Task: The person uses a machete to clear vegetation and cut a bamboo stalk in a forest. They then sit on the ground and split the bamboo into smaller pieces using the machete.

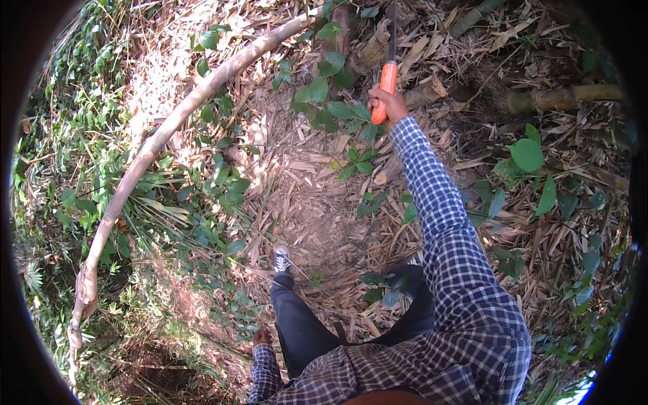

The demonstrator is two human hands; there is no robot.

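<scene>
My right arm stretches forward, and my right hand (389,106) is closed around the orange handle (387,81) of a bladed tool. From the handle a narrow dark metal blade (391,37) runs up toward the top edge, seen almost edge-on; I cannot tell its exact kind. Beside the blade lie a cut wood stump (373,48) and a broken log end (432,90). My left hand (262,336) hangs low beside my left leg, small in view, its fingers not clear enough to read.
A long, pale curved trunk (145,155) arches across the left side. Leafy vines (324,88) grow before my right hand. A bamboo-like pole (567,99) lies at the right. Dry leaf litter (304,182) covers the ground around my shoe (282,260).
</scene>
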